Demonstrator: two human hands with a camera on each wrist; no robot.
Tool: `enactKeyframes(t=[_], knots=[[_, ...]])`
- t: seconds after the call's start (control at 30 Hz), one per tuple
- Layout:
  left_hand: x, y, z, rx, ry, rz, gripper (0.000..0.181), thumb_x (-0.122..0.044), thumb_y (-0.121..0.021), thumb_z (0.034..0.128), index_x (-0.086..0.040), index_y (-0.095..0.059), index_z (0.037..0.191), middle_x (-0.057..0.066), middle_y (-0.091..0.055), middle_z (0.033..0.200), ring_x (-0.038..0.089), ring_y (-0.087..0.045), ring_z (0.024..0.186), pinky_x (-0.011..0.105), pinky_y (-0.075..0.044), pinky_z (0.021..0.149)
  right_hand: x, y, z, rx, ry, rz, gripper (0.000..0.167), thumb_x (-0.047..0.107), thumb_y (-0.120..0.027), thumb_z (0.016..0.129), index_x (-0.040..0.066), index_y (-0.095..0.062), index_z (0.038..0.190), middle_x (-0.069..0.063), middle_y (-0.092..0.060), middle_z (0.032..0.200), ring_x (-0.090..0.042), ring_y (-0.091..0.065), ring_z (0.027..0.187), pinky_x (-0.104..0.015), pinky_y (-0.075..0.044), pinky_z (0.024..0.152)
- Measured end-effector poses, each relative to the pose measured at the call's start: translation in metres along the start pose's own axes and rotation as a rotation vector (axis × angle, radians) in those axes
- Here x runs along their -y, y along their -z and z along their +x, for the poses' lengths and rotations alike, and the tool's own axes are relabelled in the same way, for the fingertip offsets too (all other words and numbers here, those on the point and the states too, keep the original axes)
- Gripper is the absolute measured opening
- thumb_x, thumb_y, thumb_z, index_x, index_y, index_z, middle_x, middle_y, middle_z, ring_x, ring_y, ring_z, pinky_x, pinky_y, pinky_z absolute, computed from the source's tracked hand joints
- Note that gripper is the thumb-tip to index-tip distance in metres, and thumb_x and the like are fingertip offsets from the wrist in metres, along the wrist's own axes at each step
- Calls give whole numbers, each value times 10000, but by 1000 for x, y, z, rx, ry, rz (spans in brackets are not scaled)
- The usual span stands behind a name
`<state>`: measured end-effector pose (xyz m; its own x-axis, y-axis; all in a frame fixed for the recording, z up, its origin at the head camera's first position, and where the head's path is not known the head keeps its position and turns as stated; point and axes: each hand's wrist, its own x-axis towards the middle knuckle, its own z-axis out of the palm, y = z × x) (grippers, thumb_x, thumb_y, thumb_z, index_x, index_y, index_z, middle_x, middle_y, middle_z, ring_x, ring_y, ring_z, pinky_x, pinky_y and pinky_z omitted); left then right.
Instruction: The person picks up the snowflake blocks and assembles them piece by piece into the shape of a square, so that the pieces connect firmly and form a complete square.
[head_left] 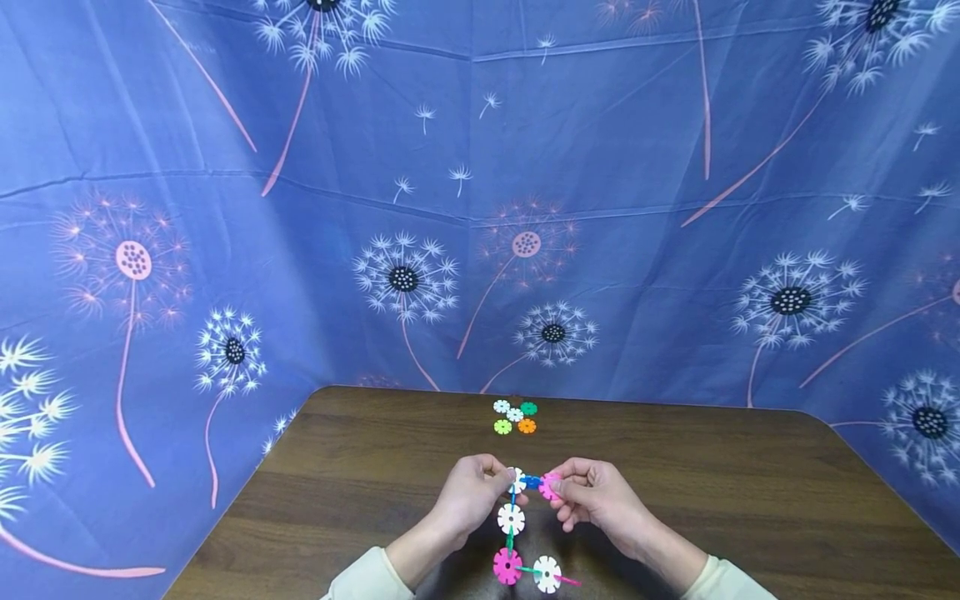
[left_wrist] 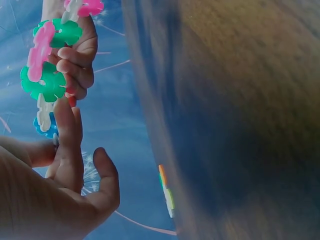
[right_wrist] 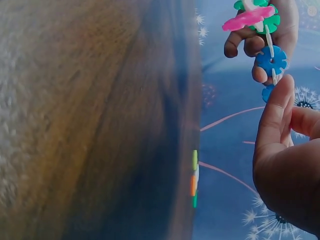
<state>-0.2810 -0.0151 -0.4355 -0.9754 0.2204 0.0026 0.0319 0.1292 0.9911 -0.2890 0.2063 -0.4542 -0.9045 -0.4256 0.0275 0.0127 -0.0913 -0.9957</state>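
Head view: left hand (head_left: 472, 493) pinches a notched white plastic disc (head_left: 519, 481), right hand (head_left: 602, 502) a flat pink disc (head_left: 547, 486).

L+R hands (head_left: 471, 493) (head_left: 603, 504) pinch, near e/o.

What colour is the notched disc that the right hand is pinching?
Pink; the notched disc shows best in the head view.

Head view: high, near side, facing far and down over table (head_left: 360, 467). Left and right wrist views: close, sideways; both show disc chain (left_wrist: 46, 84).
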Motion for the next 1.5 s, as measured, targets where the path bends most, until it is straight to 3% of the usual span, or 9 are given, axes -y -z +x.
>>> enactKeyframes(t=[0.33,0.53,0.73,0.83,1.0,1.13,1.27,1.33,1.5], knots=[[5,-4,-5,6,-9,-8,200,-94,-607,1013,3,-623,839,162,-728,718,169,-707,676,240,-492,570,-3,-1,-2,66,0,69,146,-3,-611,957,-87,-606,1076,-52,-678,798,-83,-652,656,-275,-579,621],[4,-1,-5,16,-18,-7,195,-113,-619,1003,-4,-615,841,172,-734,744,213,-724,722,266,-466,592,-1,-3,0,40,-25,60,168,10,-613,958,-93,-602,1090,-56,-671,796,-84,-639,649,-277,-576,620],[2,4,-2,88,23,30,142,-183,-635,988,-42,-635,976,135,-756,848,151,-600,657,296,-383,562,1,-3,3,0,-77,15,261,77,-629,975,-111,-605,1153,-55,-652,812,-76,-582,646,-240,-537,599],[2,3,-1,103,6,59,168,-208,-676,960,-53,-667,1025,91,-729,864,149,-539,665,295,-392,564,0,-3,4,16,-84,17,267,87,-627,990,-114,-599,1164,-55,-655,825,-73,-577,651,-224,-526,596],[5,-2,1,111,-16,45,180,-181,-727,933,-22,-704,1014,38,-670,864,190,-645,649,292,-506,594,-4,-8,10,71,-92,34,240,99,-643,992,-83,-590,1139,-48,-667,820,-76,-586,655,-226,-530,594],[8,0,2,91,3,-20,183,-160,-745,921,7,-712,987,76,-711,848,185,-662,561,272,-539,546,-6,-9,18,90,-122,23,306,153,-634,1009,-77,-540,1187,-54,-665,804,-90,-595,642,-253,-542,590],[9,7,2,84,27,-15,169,-177,-753,915,-24,-727,982,71,-733,863,189,-674,546,272,-537,535,-1,1,33,46,-166,-62,367,245,-593,1039,-79,-536,1203,-61,-652,813,-104,-596,643,-270,-541,593],[8,11,1,80,23,-1,161,-179,-757,910,-35,-735,979,66,-743,888,201,-683,554,275,-536,549,0,9,46,2,-157,-157,353,239,-588,1040,-87,-564,1172,-73,-652,818,-121,-600,653,-287,-545,606],[10,13,-1,79,22,-9,156,-167,-757,908,-25,-745,973,48,-731,944,193,-675,542,258,-518,530,-10,27,85,-147,-10,-593,156,90,-646,975,-60,-654,1018,-59,-651,783,-148,-589,660,-324,-525,597]])
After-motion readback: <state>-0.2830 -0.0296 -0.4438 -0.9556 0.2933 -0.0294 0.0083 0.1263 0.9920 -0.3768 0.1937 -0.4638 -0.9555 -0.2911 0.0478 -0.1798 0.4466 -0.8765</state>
